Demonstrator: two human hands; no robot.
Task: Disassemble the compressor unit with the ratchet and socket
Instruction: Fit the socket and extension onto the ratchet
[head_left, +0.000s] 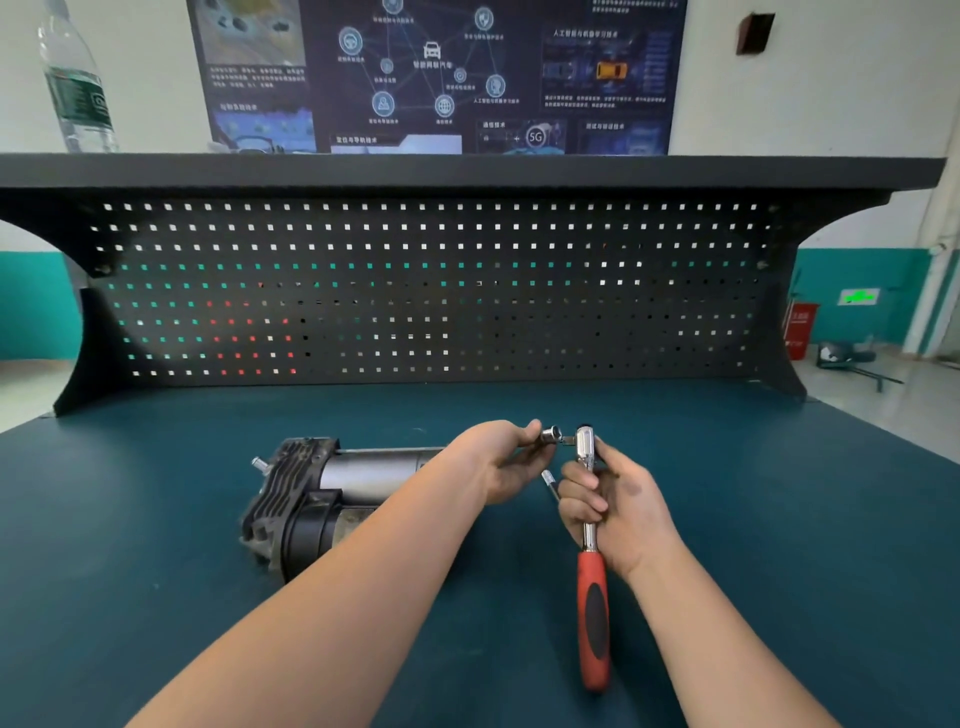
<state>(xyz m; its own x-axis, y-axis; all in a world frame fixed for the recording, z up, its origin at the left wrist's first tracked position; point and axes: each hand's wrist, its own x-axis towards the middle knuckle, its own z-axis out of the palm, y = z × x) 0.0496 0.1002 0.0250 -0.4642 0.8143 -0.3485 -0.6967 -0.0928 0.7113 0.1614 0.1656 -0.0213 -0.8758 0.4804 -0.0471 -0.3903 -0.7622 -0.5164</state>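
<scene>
Head view, left hand (501, 460): fingers curled round a silver socket (550, 434), holding it just beside the ratchet head.
Head view, right hand (610, 506): grasps the chrome shaft of the ratchet (589, 525); its red-and-black handle points toward the viewer.
Compressor unit (317, 499): lies on its side on the blue bench top (156, 519), left of both hands, partly behind the left forearm.
Background: black pegboard (426, 291); water bottle (78, 83) on the shelf above.
</scene>
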